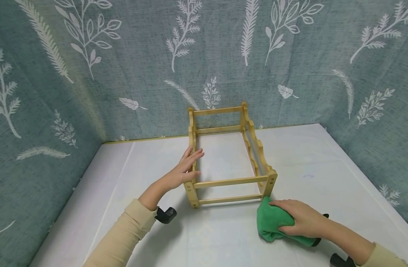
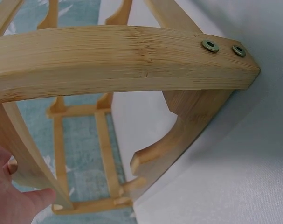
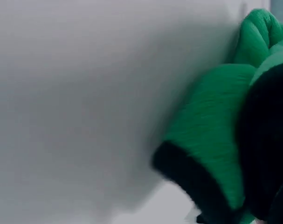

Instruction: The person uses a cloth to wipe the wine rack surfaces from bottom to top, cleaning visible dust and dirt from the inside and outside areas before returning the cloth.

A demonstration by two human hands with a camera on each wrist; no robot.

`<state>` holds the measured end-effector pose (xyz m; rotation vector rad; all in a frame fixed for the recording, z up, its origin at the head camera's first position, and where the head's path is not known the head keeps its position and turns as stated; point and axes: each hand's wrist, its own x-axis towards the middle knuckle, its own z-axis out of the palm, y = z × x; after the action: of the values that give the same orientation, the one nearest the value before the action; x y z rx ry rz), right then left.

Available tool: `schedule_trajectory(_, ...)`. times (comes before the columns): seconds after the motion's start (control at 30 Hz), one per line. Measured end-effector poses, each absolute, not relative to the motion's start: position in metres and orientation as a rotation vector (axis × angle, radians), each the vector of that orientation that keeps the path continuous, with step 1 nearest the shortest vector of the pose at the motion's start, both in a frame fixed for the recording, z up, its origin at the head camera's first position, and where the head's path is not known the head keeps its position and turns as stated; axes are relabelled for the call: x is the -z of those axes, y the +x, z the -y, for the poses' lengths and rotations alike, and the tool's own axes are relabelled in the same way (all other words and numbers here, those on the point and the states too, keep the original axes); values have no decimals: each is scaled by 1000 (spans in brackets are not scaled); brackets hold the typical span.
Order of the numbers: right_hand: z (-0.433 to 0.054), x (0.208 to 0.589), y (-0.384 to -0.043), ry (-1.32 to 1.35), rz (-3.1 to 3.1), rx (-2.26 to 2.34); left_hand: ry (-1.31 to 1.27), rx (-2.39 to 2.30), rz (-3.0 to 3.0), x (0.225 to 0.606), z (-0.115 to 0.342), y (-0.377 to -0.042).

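A light wooden rack [image 1: 229,181] with scalloped side rails stands in the middle of the white table. My left hand [image 1: 180,172] lies across its near left side rail, fingers stretched out over the frame's inside and thumb apart from them. In the left wrist view, part of that hand [image 2: 15,193] shows beside a wooden side piece, behind a crossbar [image 2: 99,60] with two metal bolts. My right hand [image 1: 302,218] grips a folded green cloth [image 1: 270,222] with black edging on the table, beside the rack's near right foot. The right wrist view shows the bunched cloth [image 3: 211,121] close up.
A grey-green curtain [image 1: 140,74] with white leaf prints hangs behind the table and along both sides. The white tabletop [image 1: 310,159] extends around the rack. Black wrist-camera mounts [image 1: 166,215] stick out by both sleeves.
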<state>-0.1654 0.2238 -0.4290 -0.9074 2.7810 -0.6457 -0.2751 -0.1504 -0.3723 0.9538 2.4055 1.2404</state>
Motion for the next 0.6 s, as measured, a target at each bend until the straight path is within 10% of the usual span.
schedule_trajectory(0.6,-40,392,-181,-1368,-3659,330,1002,-1236,-2446,374,152,-272)
